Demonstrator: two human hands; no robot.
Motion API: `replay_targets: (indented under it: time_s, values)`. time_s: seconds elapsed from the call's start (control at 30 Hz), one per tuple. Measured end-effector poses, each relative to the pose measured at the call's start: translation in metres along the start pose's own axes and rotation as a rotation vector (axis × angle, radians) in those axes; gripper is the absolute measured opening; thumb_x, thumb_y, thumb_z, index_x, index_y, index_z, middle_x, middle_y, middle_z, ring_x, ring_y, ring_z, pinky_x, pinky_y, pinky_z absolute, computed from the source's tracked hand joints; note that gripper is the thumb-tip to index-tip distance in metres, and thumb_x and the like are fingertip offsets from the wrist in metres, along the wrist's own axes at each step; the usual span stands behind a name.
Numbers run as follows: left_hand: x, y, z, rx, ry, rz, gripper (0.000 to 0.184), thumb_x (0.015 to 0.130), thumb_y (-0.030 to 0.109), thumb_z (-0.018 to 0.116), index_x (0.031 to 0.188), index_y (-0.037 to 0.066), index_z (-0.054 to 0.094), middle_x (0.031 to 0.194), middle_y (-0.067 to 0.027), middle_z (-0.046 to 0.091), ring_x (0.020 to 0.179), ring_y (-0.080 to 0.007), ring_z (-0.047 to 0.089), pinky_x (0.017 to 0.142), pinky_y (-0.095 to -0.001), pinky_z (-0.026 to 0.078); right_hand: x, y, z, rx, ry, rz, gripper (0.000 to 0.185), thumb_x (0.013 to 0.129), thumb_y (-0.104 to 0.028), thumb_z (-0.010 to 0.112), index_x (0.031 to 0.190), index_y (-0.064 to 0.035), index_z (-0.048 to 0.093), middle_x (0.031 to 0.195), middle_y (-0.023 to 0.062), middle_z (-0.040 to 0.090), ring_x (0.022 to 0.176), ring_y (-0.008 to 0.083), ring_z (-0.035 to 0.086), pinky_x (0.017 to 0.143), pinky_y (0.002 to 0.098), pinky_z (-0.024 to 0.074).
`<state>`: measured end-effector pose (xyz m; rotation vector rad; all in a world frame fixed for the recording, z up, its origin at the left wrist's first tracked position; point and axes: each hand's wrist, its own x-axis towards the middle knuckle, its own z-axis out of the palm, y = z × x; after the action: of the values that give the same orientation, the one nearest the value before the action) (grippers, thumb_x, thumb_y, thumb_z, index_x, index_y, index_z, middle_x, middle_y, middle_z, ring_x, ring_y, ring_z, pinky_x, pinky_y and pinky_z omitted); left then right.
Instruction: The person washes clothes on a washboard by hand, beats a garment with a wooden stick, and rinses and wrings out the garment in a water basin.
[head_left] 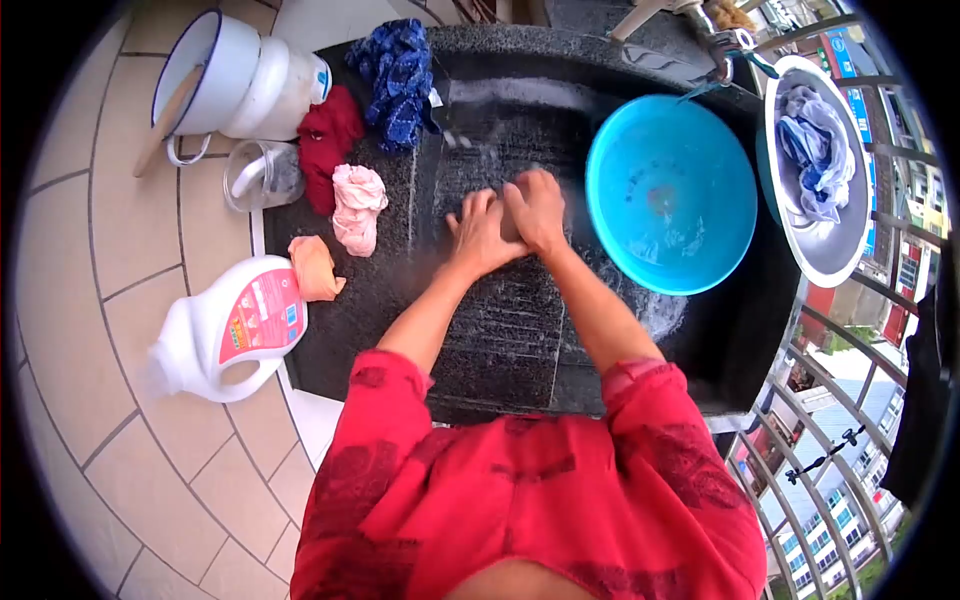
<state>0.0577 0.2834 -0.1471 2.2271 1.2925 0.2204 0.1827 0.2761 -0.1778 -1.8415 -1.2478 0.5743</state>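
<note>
Black stone washboard (505,335) lies wet directly before us, beneath both hands, its ridges running crosswise. Just to its right we have the turquoise basin (613,200) with water in it; well apart on the left sits the white detergent jug (212,325). Our left hand (480,238) presses down with fingers spread and partly bent, our right hand (540,212) curled close beside it; we cannot tell whether either grips anything. To scrub well, we judge, we should press evenly along the ridges, sparing our knuckles. The pale pink cloth (357,210) sits bunched left of the washboard.
</note>
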Motion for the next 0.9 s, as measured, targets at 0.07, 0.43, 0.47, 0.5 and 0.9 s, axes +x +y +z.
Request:
replay_targets:
  time_s: [0.07,0.43,0.47,0.5,0.9]
  values:
    - [-0.02,0.0,-0.011,-0.241,-0.111,0.095,0.076,0.058,0.039,0.076,0.117,0.001,0.046,0.122,-0.0169,0.046,0.113,-0.0354,0.045,0.093,-0.0443,0.035,-0.023,-0.007,-0.021,0.201,-0.179,0.338,0.027,0.076,-0.028,0.06,0.072,-0.0019,0.059,0.082,0.0167,0.058,0.081,0.0356,0.055,0.071,0.0435,0.0429]
    - [0.017,-0.004,0.022,0.083,0.103,-0.22,0.02,0.087,0.023,0.042,0.082,0.007,0.053,0.099,-0.0145,0.051,0.098,-0.0344,0.046,0.072,-0.0526,0.038,-0.011,0.016,-0.005,-0.158,-0.138,-0.207,0.014,0.08,-0.019,0.053,0.073,-0.0069,0.053,0.082,0.0127,0.054,0.081,0.0331,0.052,0.069,0.0455,0.0378]
    - [0.019,-0.001,0.022,0.093,0.158,-0.179,0.019,0.087,0.024,0.043,0.083,0.008,0.054,0.099,-0.0133,0.052,0.099,-0.0335,0.047,0.073,-0.052,0.038,-0.009,0.01,-0.005,-0.201,-0.071,-0.145,0.014,0.08,-0.02,0.054,0.075,-0.007,0.055,0.086,0.0126,0.055,0.086,0.0324,0.052,0.072,0.0463,0.0379]
    - [0.011,0.001,0.023,0.102,0.197,-0.149,0.019,0.087,0.024,0.044,0.085,0.008,0.054,0.098,-0.0122,0.053,0.099,-0.0327,0.048,0.074,-0.0515,0.038,-0.021,0.002,-0.011,-0.24,-0.016,-0.068,0.015,0.081,-0.021,0.054,0.077,-0.0071,0.056,0.09,0.0125,0.056,0.091,0.0316,0.052,0.075,0.0471,0.0379]
    - [0.014,0.005,0.031,0.045,0.172,-0.171,0.017,0.083,0.021,0.045,0.083,0.007,0.055,0.093,-0.0104,0.054,0.095,-0.0316,0.048,0.076,-0.0499,0.035,-0.019,0.014,-0.02,-0.155,-0.228,-0.113,0.016,0.079,-0.018,0.055,0.074,-0.0032,0.056,0.082,0.0173,0.056,0.083,0.0355,0.052,0.07,0.0458,0.039]
